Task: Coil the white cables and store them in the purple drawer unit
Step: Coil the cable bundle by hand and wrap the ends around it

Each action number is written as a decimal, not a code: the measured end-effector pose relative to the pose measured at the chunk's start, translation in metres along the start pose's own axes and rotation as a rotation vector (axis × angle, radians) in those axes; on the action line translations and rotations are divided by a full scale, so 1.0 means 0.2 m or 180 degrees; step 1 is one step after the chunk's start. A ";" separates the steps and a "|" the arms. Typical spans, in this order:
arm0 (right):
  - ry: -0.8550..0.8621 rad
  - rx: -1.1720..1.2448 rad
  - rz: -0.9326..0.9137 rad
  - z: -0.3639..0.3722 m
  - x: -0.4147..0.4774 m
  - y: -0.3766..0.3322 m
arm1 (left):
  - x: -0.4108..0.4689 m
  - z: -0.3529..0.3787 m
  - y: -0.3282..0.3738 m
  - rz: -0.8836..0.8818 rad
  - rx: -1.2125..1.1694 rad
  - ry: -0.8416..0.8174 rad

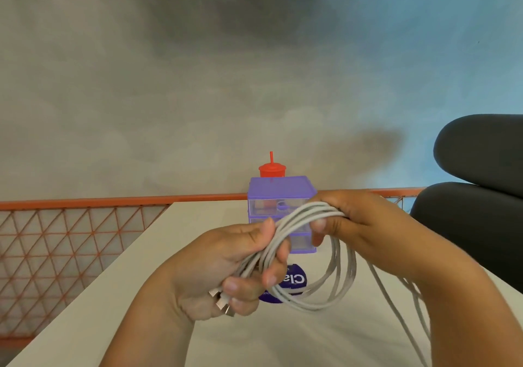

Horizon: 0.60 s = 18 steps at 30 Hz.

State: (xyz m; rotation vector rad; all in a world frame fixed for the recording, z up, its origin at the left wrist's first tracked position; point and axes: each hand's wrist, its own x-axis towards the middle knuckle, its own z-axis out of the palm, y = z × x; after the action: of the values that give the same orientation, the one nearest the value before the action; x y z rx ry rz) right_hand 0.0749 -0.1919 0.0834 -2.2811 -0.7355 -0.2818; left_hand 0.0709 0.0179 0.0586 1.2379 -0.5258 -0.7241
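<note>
Both hands hold a bundle of white cables (339, 276) in loose loops above the table. My left hand (226, 264) grips the lower end, where metal plugs (222, 303) stick out below the fingers. My right hand (353, 222) pinches the top of the loops. Loose cable strands trail down to the right under my right forearm. The purple drawer unit (278, 192) stands behind the hands at the table's far edge, its clear drawers shut and partly hidden by my fingers and the cables.
A red cup with a straw (272, 170) stands behind the drawer unit. A purple round sticker (294, 281) lies on the white table (113, 296). An orange mesh railing (70, 233) runs along the left. A black chair (481, 174) sits at the right.
</note>
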 end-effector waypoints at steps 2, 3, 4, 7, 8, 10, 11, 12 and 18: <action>-0.0155 -0.0057 0.0021 -0.01 -0.01 0.01 | 0.00 0.02 0.00 -0.0049 0.0337 0.0534; -0.0128 -0.0151 0.0044 -0.01 -0.01 0.02 | 0.00 0.03 0.00 -0.0060 0.0512 0.0822; -0.0030 -0.0256 0.0075 -0.01 0.00 0.02 | 0.00 0.04 0.00 -0.0049 0.0640 0.1046; 0.0139 -0.0359 0.0163 -0.01 0.00 0.02 | 0.01 0.05 0.00 -0.0001 0.0798 0.1410; 0.0086 -0.0364 0.0168 0.00 0.01 0.02 | 0.01 0.05 0.00 0.0008 0.0821 0.1493; -0.0040 -0.0441 0.0178 0.01 0.01 0.02 | 0.02 0.06 0.01 0.0045 0.0844 0.1651; -0.0075 -0.0469 0.0196 0.01 0.01 0.03 | 0.02 0.06 0.01 0.0080 0.0840 0.1712; -0.0080 -0.0464 0.0213 0.02 0.02 0.04 | 0.02 0.05 0.01 0.0117 0.0832 0.1763; 0.0032 -0.0531 0.0253 0.05 0.04 0.04 | 0.04 0.03 0.00 0.0244 0.0974 0.1928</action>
State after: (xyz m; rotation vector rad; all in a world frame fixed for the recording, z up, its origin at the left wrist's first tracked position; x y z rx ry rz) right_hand 0.0858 -0.1862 0.0738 -2.4579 -0.6351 -0.3276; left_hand 0.0718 0.0076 0.0598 1.6278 -0.1798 -0.1789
